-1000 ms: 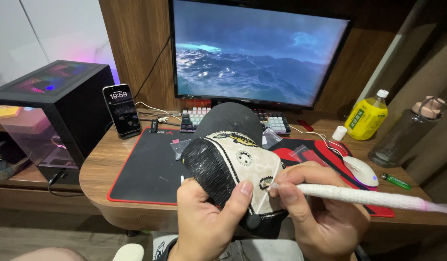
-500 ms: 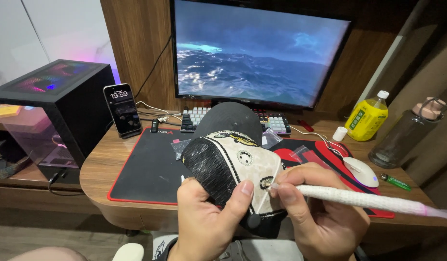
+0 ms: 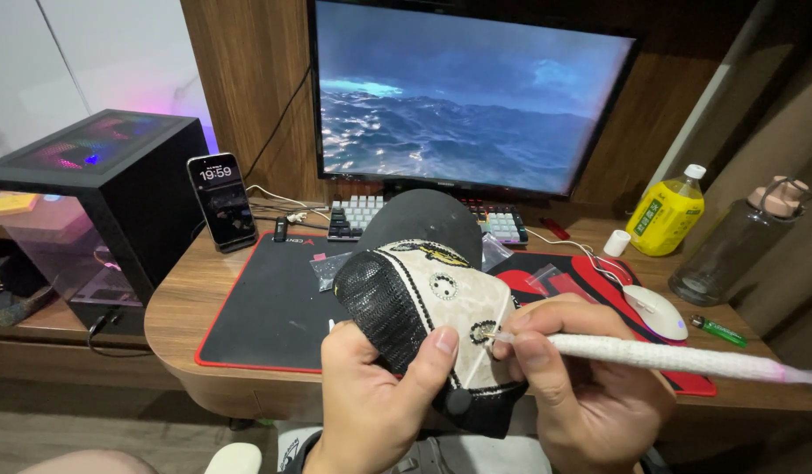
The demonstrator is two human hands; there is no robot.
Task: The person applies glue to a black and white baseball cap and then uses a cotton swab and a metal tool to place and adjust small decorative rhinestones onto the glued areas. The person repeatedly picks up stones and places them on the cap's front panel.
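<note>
The black-and-cream mesh-backed cap [image 3: 423,303] hides the middle of the grey mechanical keyboard [image 3: 357,213] at 12 o'clock. The white wrapped cord [image 3: 669,355] blurs and runs off at 3 o'clock. Both wrists are cut off at 6 o'clock.

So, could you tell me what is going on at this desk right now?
A person sits at a wooden desk holding a black and cream cap in the left hand. The right hand presses the tip of a thick white cord against a small eyelet on the cap's cream panel. Behind them are a keyboard, a monitor, a phone and a yellow bottle.
</note>
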